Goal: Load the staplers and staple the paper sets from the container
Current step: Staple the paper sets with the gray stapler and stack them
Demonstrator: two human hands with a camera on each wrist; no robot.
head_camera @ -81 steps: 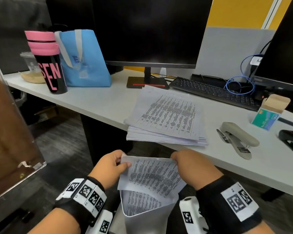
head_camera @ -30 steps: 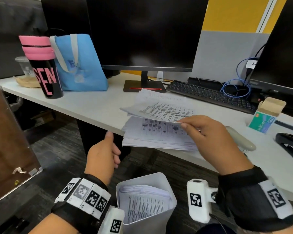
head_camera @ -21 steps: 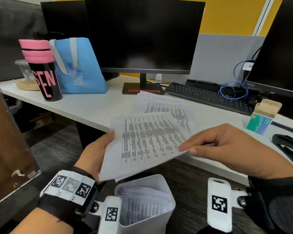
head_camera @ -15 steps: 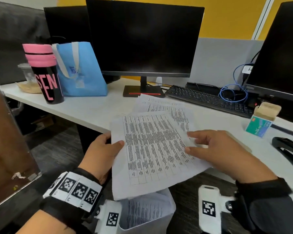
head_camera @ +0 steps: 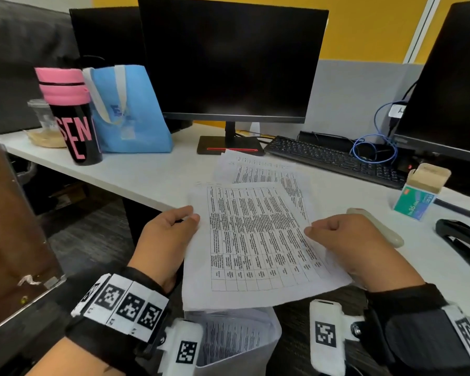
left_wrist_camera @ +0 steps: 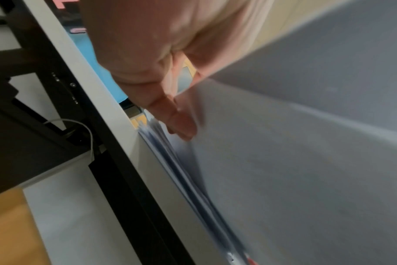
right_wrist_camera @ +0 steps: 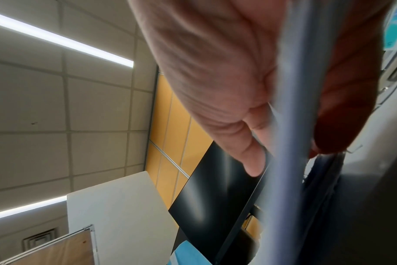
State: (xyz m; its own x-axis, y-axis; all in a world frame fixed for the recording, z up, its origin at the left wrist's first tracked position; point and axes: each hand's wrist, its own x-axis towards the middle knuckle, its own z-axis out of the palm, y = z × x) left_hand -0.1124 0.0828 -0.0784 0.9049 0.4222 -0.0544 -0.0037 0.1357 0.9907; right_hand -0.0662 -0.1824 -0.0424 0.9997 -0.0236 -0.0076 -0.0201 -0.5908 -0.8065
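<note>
Paper set (head_camera: pixel 255 240) btwn hands: L hand (head_camera: pixel 166 234) & R hand (head_camera: pixel 347 240) pinch its edges.

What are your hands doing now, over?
Left hand and right hand both holding paper set by its edges. Beige stapler just behind right hand. Nothing blocking.

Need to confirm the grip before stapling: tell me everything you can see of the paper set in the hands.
The paper set is a few white sheets printed with a dense table of small text. It is held flat, slightly tilted, over the desk edge and above the white container. The left hand pinches its left edge, the right hand its right edge. No staple is visible.
</note>
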